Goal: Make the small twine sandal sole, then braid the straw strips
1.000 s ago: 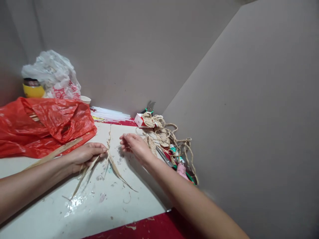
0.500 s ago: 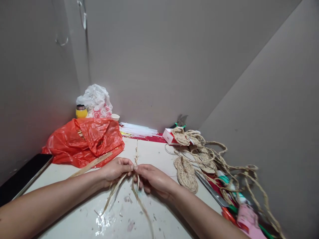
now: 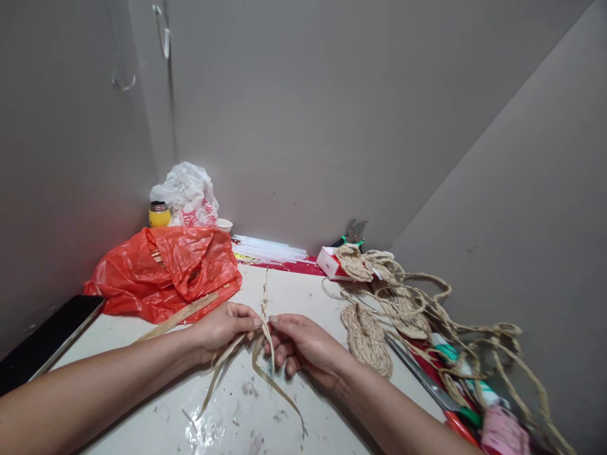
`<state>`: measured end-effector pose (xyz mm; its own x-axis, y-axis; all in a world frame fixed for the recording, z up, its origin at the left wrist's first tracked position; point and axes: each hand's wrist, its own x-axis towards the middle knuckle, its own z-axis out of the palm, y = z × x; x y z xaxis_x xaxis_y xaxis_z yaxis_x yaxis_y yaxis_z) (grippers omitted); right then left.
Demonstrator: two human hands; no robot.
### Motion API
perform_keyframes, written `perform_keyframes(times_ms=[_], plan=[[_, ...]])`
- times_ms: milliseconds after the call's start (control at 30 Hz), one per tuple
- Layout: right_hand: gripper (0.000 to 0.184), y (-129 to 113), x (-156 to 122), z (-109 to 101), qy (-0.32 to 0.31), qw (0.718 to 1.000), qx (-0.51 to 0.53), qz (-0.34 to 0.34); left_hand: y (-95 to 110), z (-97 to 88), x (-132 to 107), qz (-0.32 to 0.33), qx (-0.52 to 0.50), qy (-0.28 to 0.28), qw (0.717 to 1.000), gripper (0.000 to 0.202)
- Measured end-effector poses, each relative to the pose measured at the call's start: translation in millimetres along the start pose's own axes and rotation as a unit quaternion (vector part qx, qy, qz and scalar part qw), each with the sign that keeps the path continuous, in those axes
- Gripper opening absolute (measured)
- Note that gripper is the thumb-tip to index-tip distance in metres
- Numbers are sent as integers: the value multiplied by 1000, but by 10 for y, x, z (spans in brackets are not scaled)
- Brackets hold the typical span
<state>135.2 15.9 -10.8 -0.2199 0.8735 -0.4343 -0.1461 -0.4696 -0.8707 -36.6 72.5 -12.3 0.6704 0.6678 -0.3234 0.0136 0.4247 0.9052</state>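
Observation:
A thin braid of pale straw strands [image 3: 264,302] lies over the white table, its narrow end pointing away from me. My left hand [image 3: 226,328] pinches the braid's near end between thumb and forefinger. Loose flat strands hang toward me, one from under the left hand and a longer strand [image 3: 279,383] curving to the right. Just right of the braid is my right hand [image 3: 306,344], its fingers curled and the thumb tip by a strand; this strand runs down along its fingers.
At the left are a red plastic bag [image 3: 165,272], a flat straw strip [image 3: 180,316] and a black phone [image 3: 52,338]. White sticks [image 3: 270,248] lie at the back. To the right are woven sole-shaped pieces [image 3: 367,341], tangled cord [image 3: 474,332], scissors [image 3: 422,376] and pruning shears [image 3: 353,235].
My right thumb and fingertips have drawn slightly away from the left hand, so the crossing strands show between them. The whole view has shifted a little.

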Motion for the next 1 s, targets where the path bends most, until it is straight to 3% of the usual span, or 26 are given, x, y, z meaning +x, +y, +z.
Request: perform_keyframes(times_ms=[100,167,333,600,700,800,900,1000], plan=[[35,23,-5,26,68,996,-27,-43,15,6,3,-8,13,11,1000,25],[35,23,-22,56,79,992,-75,-69,6,4,10,-6,17,4,1000,25],[23,8,-59,60,57,988,-127,-64,-28,1,17,-1,32,-3,999,24],[24,-58,-94,-45,12,1000,-10,-15,-28,-5,31,-7,43,-7,999,26],[27,-63,-117,12,16,1000,10,-16,-29,4,32,-2,41,-6,999,28],[26,-9,-123,138,31,997,-49,-47,-40,27,20,4,29,5,1000,29],[26,94,-110,260,93,970,-197,-108,-54,45,4,-6,32,26,999,30],[27,187,-111,318,166,888,-377,-203,-59,53,-8,-5,38,33,999,32]])
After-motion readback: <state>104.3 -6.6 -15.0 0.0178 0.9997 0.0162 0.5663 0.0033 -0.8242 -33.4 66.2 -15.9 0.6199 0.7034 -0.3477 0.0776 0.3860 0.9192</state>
